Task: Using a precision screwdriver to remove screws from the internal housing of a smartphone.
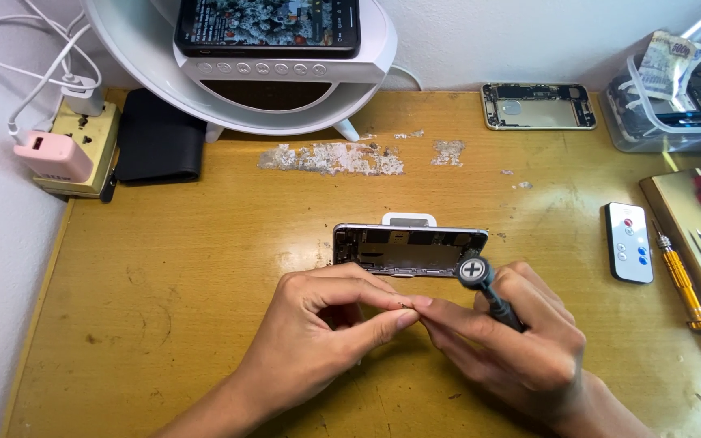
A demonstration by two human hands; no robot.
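Far left, against the wall: a yellowed power strip [83,146] carrying a pink adapter [52,156] and a white charger plug [84,99] with white cables [18,49] looping up the wall. Just beside it a black wallet [160,146] lies flat on the wooden worktop [164,308]. Behind and above, a white round stand [269,81] holds a dark phone [268,26] with its screen lit. In front of the stand the worktop surface shows a patch of flaked finish [333,158]. Centre: an opened phone body [407,247] lies flat, inner parts facing up, a small white piece [408,219] touching its far edge. Directly in front of it the left hand [318,341] is closed in a pinch, thumb and forefinger tips pressed together; what lies between them is too small to tell. Its fingertips meet those of the right hand [513,341], which is curled around a dark precision screwdriver [488,292], the round cap with a cross mark pointing up and overlapping the near edge of the phone body; the tip of the screwdriver is hidden among the fingers. Farther right, at the back edge, a gold phone housing [539,106] lies flat, and beside it a clear plastic box [675,105] holds parts and a crumpled packet. Near right edge: a white remote [629,242], then an orange-handled screwdriver [683,280] just beside it, and a wooden board [691,195] with small tools
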